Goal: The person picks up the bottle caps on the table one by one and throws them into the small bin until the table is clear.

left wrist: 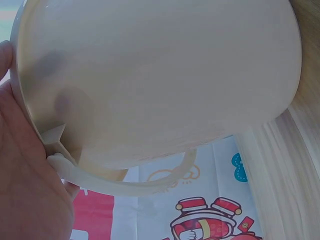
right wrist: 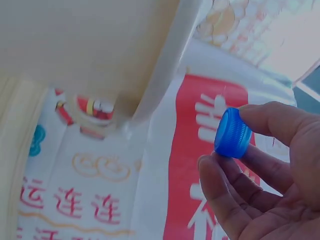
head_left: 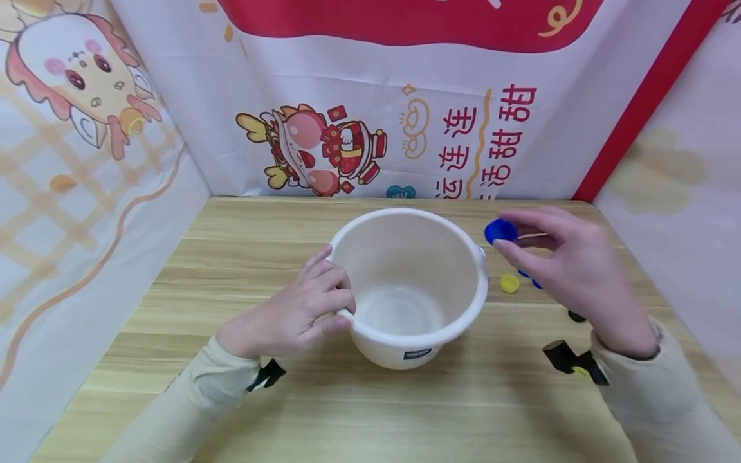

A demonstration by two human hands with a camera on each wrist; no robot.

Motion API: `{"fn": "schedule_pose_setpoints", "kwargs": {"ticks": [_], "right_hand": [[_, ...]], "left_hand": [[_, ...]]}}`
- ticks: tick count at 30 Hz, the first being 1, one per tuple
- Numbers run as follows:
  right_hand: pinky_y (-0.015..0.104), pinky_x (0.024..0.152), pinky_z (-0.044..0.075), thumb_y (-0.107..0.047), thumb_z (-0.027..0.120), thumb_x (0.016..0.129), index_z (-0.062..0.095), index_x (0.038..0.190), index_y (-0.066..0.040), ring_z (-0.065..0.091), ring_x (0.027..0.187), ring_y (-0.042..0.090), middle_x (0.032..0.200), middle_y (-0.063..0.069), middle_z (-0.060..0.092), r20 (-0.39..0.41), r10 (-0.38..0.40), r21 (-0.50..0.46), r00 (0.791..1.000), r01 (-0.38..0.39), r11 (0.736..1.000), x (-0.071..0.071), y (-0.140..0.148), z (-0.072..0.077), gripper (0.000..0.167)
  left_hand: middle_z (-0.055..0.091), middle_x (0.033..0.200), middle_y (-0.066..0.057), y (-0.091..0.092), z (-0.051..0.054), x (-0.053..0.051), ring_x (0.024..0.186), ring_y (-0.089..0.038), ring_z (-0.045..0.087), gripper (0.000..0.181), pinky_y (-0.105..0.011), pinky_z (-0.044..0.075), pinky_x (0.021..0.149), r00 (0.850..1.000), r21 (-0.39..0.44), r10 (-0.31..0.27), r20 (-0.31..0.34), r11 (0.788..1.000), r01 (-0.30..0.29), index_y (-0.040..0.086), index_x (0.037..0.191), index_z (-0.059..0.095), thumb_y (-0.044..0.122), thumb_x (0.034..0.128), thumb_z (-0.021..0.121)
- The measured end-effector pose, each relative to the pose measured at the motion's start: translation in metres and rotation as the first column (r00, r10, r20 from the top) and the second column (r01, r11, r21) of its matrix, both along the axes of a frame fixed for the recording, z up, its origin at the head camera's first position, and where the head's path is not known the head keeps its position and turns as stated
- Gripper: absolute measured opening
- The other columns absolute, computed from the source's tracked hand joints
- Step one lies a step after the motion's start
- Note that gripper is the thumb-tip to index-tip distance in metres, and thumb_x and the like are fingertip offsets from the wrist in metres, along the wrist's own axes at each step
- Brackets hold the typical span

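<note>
A white plastic bucket (head_left: 405,283) stands on the wooden table, its inside bare in the head view. My left hand (head_left: 295,308) grips its left rim, fingers over the edge. In the left wrist view the bucket's wall (left wrist: 170,80) fills most of the picture, with its handle (left wrist: 125,186) hanging by the palm. To the right of the bucket, my right hand (head_left: 579,263) pinches a blue bottle cap (head_left: 500,231) between thumb and fingers, above the table. The right wrist view shows the cap's (right wrist: 233,133) ribbed side near the bucket's rim.
Beside the bucket on the right lies a yellow cap (head_left: 509,283). Blue caps (head_left: 537,283) lie near it, partly hidden by my right hand, and a black cap (head_left: 576,316) lies nearer. A printed cloth (head_left: 347,77) hangs behind the wooden table (head_left: 243,231).
</note>
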State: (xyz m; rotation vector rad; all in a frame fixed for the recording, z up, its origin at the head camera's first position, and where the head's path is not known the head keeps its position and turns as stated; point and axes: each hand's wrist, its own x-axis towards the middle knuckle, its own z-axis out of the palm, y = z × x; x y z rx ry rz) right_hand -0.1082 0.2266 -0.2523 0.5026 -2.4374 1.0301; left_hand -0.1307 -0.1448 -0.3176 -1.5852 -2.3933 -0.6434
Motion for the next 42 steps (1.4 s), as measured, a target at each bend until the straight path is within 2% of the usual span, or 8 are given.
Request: {"fn": "schedule_pose_setpoints", "kwargs": {"ticks": [3, 6, 12, 16, 21, 27, 35, 42], "right_hand": [[0.010, 0.077, 0.053, -0.003, 0.083, 0.080, 0.071, 0.118, -0.003, 0.066, 0.085, 0.008, 0.107, 0.006, 0.069, -0.006, 0.054, 0.048, 0.999, -0.053, 0.997, -0.001, -0.013, 0.006, 0.041], [0.010, 0.075, 0.053, -0.004, 0.084, 0.079, 0.071, 0.119, -0.005, 0.067, 0.084, 0.012, 0.107, 0.002, 0.068, -0.006, 0.079, 0.091, 0.997, -0.078, 0.993, -0.003, -0.022, 0.012, 0.042], [0.016, 0.074, 0.055, -0.010, 0.085, 0.080, 0.072, 0.118, -0.010, 0.068, 0.083, 0.012, 0.106, -0.001, 0.069, 0.007, 0.098, 0.179, 0.995, -0.097, 0.979, -0.011, -0.033, 0.022, 0.040], [0.025, 0.073, 0.059, -0.013, 0.084, 0.082, 0.073, 0.116, -0.011, 0.067, 0.083, 0.011, 0.102, -0.003, 0.069, 0.034, 0.130, 0.211, 0.991, -0.134, 0.968, -0.018, -0.038, 0.026, 0.036], [0.030, 0.073, 0.060, -0.014, 0.084, 0.082, 0.074, 0.115, -0.011, 0.066, 0.083, 0.011, 0.098, -0.002, 0.068, 0.083, 0.161, 0.221, 0.983, -0.176, 0.959, -0.026, -0.044, 0.029, 0.034], [0.036, 0.075, 0.061, -0.017, 0.082, 0.084, 0.073, 0.118, -0.009, 0.066, 0.086, 0.016, 0.101, 0.004, 0.068, 0.131, 0.204, 0.228, 0.970, -0.230, 0.946, -0.033, -0.054, 0.032, 0.036], [0.037, 0.075, 0.061, -0.017, 0.083, 0.084, 0.073, 0.118, -0.010, 0.067, 0.086, 0.016, 0.102, 0.003, 0.069, 0.143, 0.205, 0.230, 0.968, -0.234, 0.945, -0.036, -0.061, 0.033, 0.036], [0.038, 0.075, 0.061, -0.016, 0.082, 0.084, 0.072, 0.119, -0.011, 0.067, 0.087, 0.016, 0.103, 0.003, 0.070, 0.155, 0.203, 0.226, 0.967, -0.235, 0.946, -0.038, -0.064, 0.032, 0.037]], "left_hand": [[0.051, 0.103, 0.005, -0.001, 0.000, 0.001, 0.113, -0.017, 0.042, 0.045, -0.056, 0.004, 0.119, 1.000, 0.002, 0.000, 0.000, 1.000, 0.000, 0.022, 0.097, 0.063, 0.051, 0.1056, 0.030], [0.051, 0.103, 0.005, -0.001, 0.000, 0.001, 0.113, -0.017, 0.042, 0.042, -0.055, 0.004, 0.120, 1.000, 0.000, 0.002, 0.004, 1.000, -0.002, 0.022, 0.097, 0.063, 0.050, 0.1056, 0.033], [0.050, 0.102, 0.005, -0.001, 0.000, 0.001, 0.112, -0.017, 0.042, 0.041, -0.055, 0.004, 0.120, 1.000, -0.003, 0.006, 0.008, 1.000, -0.006, 0.022, 0.098, 0.064, 0.050, 0.1053, 0.034], [0.049, 0.102, 0.005, -0.001, 0.001, 0.001, 0.112, -0.017, 0.041, 0.041, -0.054, 0.003, 0.120, 1.000, -0.013, 0.006, 0.013, 1.000, -0.006, 0.022, 0.099, 0.064, 0.049, 0.1055, 0.034], [0.049, 0.103, 0.005, -0.001, 0.002, 0.001, 0.114, -0.016, 0.040, 0.040, -0.053, 0.003, 0.120, 1.000, -0.025, 0.008, 0.027, 1.000, -0.008, 0.023, 0.101, 0.064, 0.049, 0.1057, 0.034], [0.048, 0.101, 0.005, -0.001, 0.002, 0.001, 0.113, -0.017, 0.041, 0.044, -0.053, 0.003, 0.120, 1.000, -0.018, 0.006, 0.019, 1.000, -0.005, 0.022, 0.099, 0.064, 0.051, 0.1057, 0.031], [0.048, 0.099, 0.004, 0.000, 0.003, 0.001, 0.109, -0.017, 0.042, 0.049, -0.055, 0.005, 0.120, 1.000, -0.003, -0.007, -0.015, 1.000, 0.007, 0.020, 0.097, 0.063, 0.053, 0.1055, 0.027], [0.048, 0.099, 0.005, 0.000, 0.002, 0.000, 0.110, -0.017, 0.042, 0.046, -0.055, 0.005, 0.120, 1.000, -0.002, -0.001, -0.003, 1.000, 0.001, 0.021, 0.098, 0.063, 0.052, 0.1053, 0.031]]}}
